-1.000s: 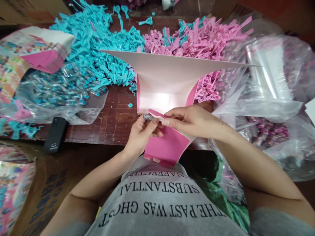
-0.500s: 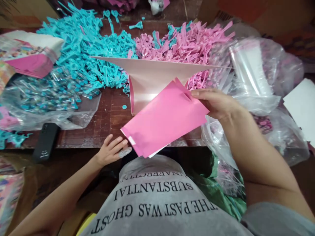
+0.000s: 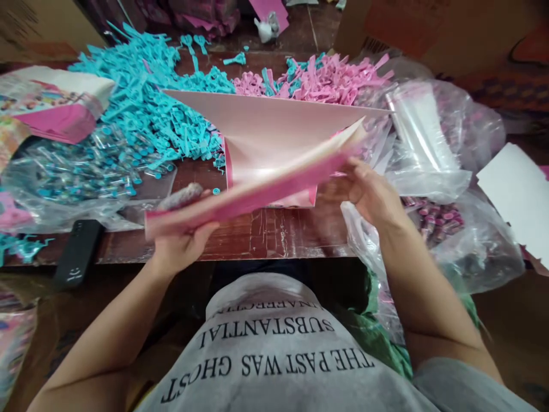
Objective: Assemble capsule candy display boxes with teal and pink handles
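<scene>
My left hand (image 3: 180, 246) grips the left end of a pink cardboard carton (image 3: 257, 191), thumb underneath and a grey-wrapped fingertip on the far side. The carton is tilted up to the right and seen nearly edge-on, with a pale inner side showing at its upper right; motion blurs it. By its right end is my right hand (image 3: 373, 191), its fingers smeared but apparently stretched out and apart; whether they touch the carton is unclear. Behind it stands an open pink box (image 3: 274, 137) with a pale inside and a wide raised flap, partly hidden by the carton.
Heaps of blue plastic pieces (image 3: 141, 86) and pink plastic pieces (image 3: 330, 80) lie at the back. Small capped tubes (image 3: 94, 166) fill a clear bag at left, near a black phone (image 3: 79, 252). Clear plastic bags (image 3: 429, 137) and white sheets (image 3: 518, 200) are at right.
My left hand has risen and taken hold of the carton's left end. The carton has turned from broad face to edge-on. My right hand has loosened from its right end.
</scene>
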The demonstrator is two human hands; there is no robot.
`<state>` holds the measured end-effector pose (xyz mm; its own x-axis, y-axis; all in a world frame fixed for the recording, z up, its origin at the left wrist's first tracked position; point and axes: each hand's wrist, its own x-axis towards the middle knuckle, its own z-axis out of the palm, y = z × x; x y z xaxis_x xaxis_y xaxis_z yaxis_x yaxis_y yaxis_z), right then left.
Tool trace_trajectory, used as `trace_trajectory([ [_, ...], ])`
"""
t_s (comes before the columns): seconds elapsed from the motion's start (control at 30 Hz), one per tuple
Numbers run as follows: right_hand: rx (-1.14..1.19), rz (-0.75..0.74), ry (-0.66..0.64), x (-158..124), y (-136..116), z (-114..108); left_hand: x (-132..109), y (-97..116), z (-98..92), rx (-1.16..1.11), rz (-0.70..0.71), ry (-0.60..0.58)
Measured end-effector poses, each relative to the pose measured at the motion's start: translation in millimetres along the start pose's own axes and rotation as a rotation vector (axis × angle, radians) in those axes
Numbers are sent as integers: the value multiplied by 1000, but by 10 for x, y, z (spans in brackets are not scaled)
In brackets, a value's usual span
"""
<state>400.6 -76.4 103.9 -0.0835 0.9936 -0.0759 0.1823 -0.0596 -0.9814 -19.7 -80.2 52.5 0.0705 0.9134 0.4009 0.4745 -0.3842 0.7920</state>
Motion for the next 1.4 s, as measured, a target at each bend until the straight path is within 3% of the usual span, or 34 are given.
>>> trace_trajectory([
  [0.07,-142,-202,-34,-27,124,3,157,31,56,-1,59,-41],
  [0.13,-240,-299,-36,-38,252,52,322,-21,203,-15,92,-28],
  [0.23,-235,-343,89,-50,416,179,505,-111,500,20,95,68],
  [0.37,-169,-277,81,-83,514,356,556,-55,798,49,121,24],
  [0.53,-280,-371,403,20,494,417,568,17,777,-87,142,106],
  [0.63,-342,-271,377,121,504,382,655,-41,723,-151,165,181],
  [0.77,-266,-178,370,145,583,332,713,-172,812,-172,142,175],
  [0.93,-210,-108,385,52,846,296,515,-491,1113,-67,128,151],
  [1.07,-200,-62,389,-49,1080,283,313,-672,1279,153,84,131],
  [1.2,-167,-65,373,-169,1055,270,296,-473,1153,291,169,182],
  [1.4,-289,-86,428,-97,831,318,468,144,590,203,184,211],
])
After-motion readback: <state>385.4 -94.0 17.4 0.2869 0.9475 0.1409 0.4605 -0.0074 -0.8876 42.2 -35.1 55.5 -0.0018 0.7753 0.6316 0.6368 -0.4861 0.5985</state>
